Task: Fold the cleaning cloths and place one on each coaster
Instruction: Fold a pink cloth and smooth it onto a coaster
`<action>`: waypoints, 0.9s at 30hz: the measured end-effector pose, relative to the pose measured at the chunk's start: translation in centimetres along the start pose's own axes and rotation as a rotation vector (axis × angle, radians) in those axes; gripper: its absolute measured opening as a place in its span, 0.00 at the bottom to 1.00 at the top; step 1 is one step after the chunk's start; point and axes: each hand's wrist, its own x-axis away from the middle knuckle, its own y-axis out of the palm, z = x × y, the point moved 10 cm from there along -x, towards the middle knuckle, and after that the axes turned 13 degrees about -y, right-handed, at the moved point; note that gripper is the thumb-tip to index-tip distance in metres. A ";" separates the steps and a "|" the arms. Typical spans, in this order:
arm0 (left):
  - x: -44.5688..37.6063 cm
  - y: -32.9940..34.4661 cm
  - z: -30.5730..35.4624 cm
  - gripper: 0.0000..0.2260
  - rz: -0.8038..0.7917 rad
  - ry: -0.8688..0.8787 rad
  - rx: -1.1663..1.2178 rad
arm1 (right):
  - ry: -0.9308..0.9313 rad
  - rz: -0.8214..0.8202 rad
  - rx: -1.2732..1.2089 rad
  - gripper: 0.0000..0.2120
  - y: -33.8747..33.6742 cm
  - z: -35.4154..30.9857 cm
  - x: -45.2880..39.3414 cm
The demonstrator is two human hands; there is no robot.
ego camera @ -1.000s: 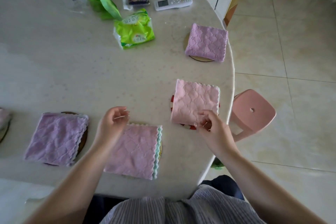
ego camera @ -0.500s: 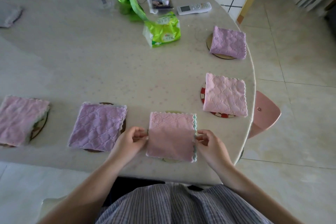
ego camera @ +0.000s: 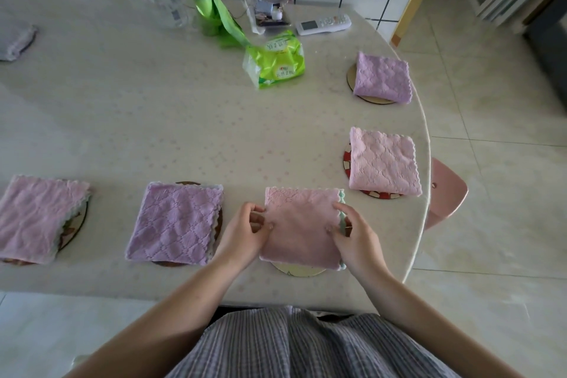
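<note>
Far left: pink cloth (ego camera: 36,218) lying folded on a coaster (ego camera: 75,225), rim just showing. Next: purple cloth (ego camera: 176,224) covering a dark coaster (ego camera: 218,221). Centre: left hand (ego camera: 245,235) pinching the left edge of a pink cloth with teal trim (ego camera: 302,227), fingers curled on it; right hand (ego camera: 352,236) gripping the right, trimmed edge. That cloth is sitting over a pale coaster (ego camera: 299,271) at the near table (ego camera: 153,120) edge. Right: pink cloth (ego camera: 383,163) resting on a red-patterned coaster (ego camera: 346,163); beyond it, purple cloth (ego camera: 382,77) on a tan coaster (ego camera: 351,77).
</note>
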 end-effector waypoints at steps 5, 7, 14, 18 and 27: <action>-0.1 0.4 -0.5 0.13 -0.046 -0.012 0.034 | 0.024 -0.061 0.011 0.21 0.8 1.2 0.1; 0.6 0.0 0.0 0.14 -0.024 0.050 0.000 | 0.018 -0.074 -0.022 0.23 0.9 1.7 0.3; 4.5 0.2 2.5 0.18 0.173 0.571 -0.509 | -0.512 -0.017 0.522 0.21 0.3 -1.7 3.3; 5.3 2.3 2.6 0.14 0.173 0.755 -0.701 | -0.514 -0.196 0.535 0.18 2.4 -1.1 3.6; 4.0 -2.3 0.8 0.11 0.091 0.381 -0.212 | -0.510 -0.232 0.325 0.11 1.9 -3.5 1.6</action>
